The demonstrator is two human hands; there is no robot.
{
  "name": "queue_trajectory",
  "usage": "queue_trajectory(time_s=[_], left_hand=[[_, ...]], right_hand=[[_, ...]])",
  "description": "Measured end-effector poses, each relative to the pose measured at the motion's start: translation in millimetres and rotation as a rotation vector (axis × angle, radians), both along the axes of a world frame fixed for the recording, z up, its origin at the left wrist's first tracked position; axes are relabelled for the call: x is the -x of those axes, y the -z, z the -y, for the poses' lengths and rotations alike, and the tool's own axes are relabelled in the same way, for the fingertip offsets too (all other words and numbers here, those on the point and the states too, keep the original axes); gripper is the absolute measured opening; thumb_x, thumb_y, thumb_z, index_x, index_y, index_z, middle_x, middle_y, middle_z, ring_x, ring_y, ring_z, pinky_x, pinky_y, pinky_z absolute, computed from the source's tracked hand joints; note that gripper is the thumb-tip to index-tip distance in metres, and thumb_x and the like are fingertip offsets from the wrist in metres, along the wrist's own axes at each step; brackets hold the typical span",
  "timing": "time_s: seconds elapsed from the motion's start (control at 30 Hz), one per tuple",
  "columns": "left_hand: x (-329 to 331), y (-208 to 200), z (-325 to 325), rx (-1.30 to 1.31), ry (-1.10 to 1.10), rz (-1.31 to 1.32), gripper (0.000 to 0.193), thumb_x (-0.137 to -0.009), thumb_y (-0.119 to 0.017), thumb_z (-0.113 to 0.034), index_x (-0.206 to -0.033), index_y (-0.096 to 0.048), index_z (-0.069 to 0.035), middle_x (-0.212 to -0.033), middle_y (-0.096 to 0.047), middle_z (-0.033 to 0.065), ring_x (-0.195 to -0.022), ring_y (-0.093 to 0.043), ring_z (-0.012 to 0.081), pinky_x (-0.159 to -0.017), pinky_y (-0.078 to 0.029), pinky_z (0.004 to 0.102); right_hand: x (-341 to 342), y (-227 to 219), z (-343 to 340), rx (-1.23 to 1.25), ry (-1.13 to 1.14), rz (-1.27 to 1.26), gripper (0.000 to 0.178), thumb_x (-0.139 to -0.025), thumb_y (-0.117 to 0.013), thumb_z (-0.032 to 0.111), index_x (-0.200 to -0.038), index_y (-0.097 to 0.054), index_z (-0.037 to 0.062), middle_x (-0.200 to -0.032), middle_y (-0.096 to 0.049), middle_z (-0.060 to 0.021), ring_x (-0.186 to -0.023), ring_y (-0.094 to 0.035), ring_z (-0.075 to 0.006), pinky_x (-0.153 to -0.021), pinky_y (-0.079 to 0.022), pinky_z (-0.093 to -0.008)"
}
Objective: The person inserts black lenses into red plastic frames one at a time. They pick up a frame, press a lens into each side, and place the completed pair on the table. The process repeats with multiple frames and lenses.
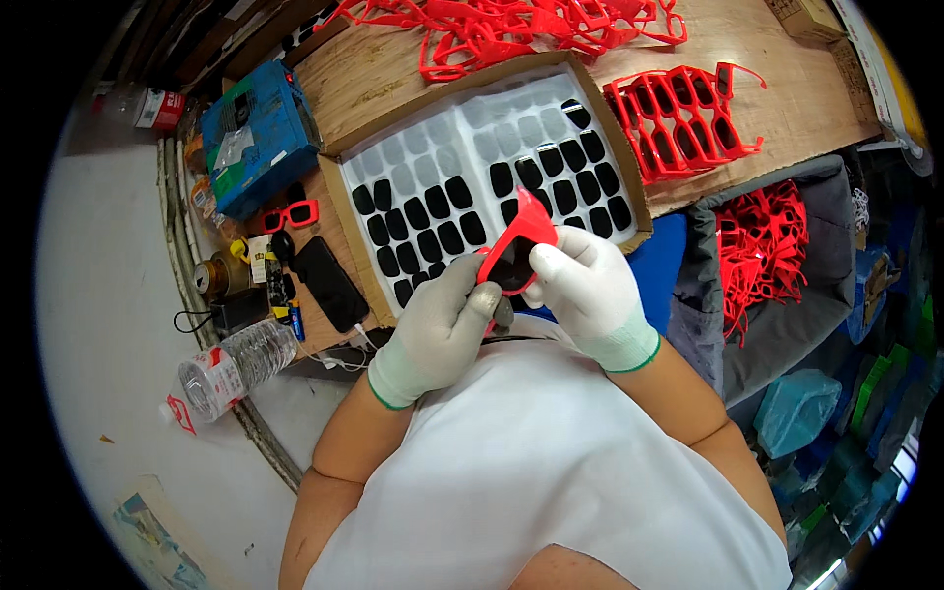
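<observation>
Both gloved hands, left hand [442, 329] and right hand [580, 285], pinch a red plastic glasses frame [516, 241] above the near edge of the cardboard tray [639, 211] of dark oval lenses [433, 231], seemingly pressing a lens in; firm, even pressure is needed.

Glossy red plastic glasses frame [519, 236] is catching light between matt white knitted cloth gloves [590, 285]; shiny dark lenses [433, 226] are lying in a cardboard tray [339, 211] on the pale, grainy wooden worktop [374, 84].

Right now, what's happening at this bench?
A person in white gloves holds a red glasses frame in both hands, the left hand and right hand gripping it above their lap. In front of them sits a cardboard tray of dark lenses, many slots already empty. Loose red frames lie on the wooden table, more in a grey bin.
</observation>
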State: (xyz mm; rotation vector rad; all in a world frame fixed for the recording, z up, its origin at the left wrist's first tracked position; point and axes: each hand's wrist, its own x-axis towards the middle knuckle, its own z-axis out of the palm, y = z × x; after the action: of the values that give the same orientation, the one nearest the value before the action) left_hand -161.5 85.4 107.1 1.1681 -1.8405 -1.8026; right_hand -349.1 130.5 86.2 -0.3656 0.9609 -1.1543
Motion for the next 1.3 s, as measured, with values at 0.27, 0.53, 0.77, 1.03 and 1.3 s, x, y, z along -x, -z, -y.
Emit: queue_trajectory(time_s=[0.27, 0.53, 0.77, 1.03, 1.3], left_hand=[[-0.1, -9.5, 9.1, -0.063, -0.017, 0.042, 0.026, -0.103, -0.047, -0.022, -0.108, -0.058, 0.001, -0.072, -0.064, 0.0073, -0.063, -0.061, 0.0145, -0.063, -0.05, 0.0308], [0.9, -12.5, 3.9, -0.017, -0.119, 0.045, 0.02, -0.096, -0.058, -0.016, -0.102, -0.06, 0.002, -0.067, -0.063, 0.0066, -0.061, -0.06, 0.0116, -0.059, -0.049, 0.0296], [14.2, -12.2, -1.8, 0.175, -0.151, 0.143, 0.017, -0.092, -0.063, -0.014, -0.09, -0.058, 0.002, -0.06, -0.057, 0.0143, -0.051, -0.059, 0.0217, -0.052, -0.046, 0.034], [18.8, -1.1, -7.5, 0.392, -0.19, 0.164, 0.015, -0.092, -0.062, -0.013, -0.088, -0.057, 0.001, -0.057, -0.056, 0.0135, -0.05, -0.06, 0.0275, -0.048, -0.045, 0.0362], [-3.8, -19.3, 14.2, 0.369, 0.048, 0.281, 0.017, -0.091, -0.063, -0.018, -0.094, -0.06, -0.001, -0.062, -0.06, 0.0161, -0.056, -0.062, 0.0365, -0.054, -0.049, 0.0418]], right_hand=[[-0.8, 1.2, 5.5, 0.111, -0.011, 0.217, 0.027, -0.097, -0.06, 0.02, -0.111, -0.064, -0.0025, -0.092, -0.065, -0.0029, -0.079, -0.053, -0.0077, -0.073, -0.045, -0.0247], [10.6, -23.2, 6.7, 0.192, -0.145, -0.346, 0.016, -0.094, -0.064, 0.012, -0.099, -0.068, -0.003, -0.087, -0.069, -0.0031, -0.078, -0.06, -0.0055, -0.072, -0.051, -0.0241], [8.7, -12.0, 3.8, 0.209, -0.101, -0.539, 0.018, -0.093, -0.066, 0.014, -0.09, -0.069, -0.0033, -0.075, -0.068, -0.0047, -0.068, -0.06, -0.0051, -0.062, -0.05, -0.0243], [1.5, -21.1, 6.1, 0.274, -0.112, -0.906, 0.019, -0.091, -0.068, 0.017, -0.087, -0.069, -0.0015, -0.071, -0.067, -0.0087, -0.06, -0.062, -0.0112, -0.059, -0.049, -0.0268], [-2.3, -8.7, 9.6, 0.372, 0.072, -0.995, 0.045, -0.072, -0.084, 0.018, -0.108, -0.062, 0.0019, -0.104, -0.061, -0.0121, -0.088, -0.061, -0.0199, -0.081, -0.05, -0.0336]])
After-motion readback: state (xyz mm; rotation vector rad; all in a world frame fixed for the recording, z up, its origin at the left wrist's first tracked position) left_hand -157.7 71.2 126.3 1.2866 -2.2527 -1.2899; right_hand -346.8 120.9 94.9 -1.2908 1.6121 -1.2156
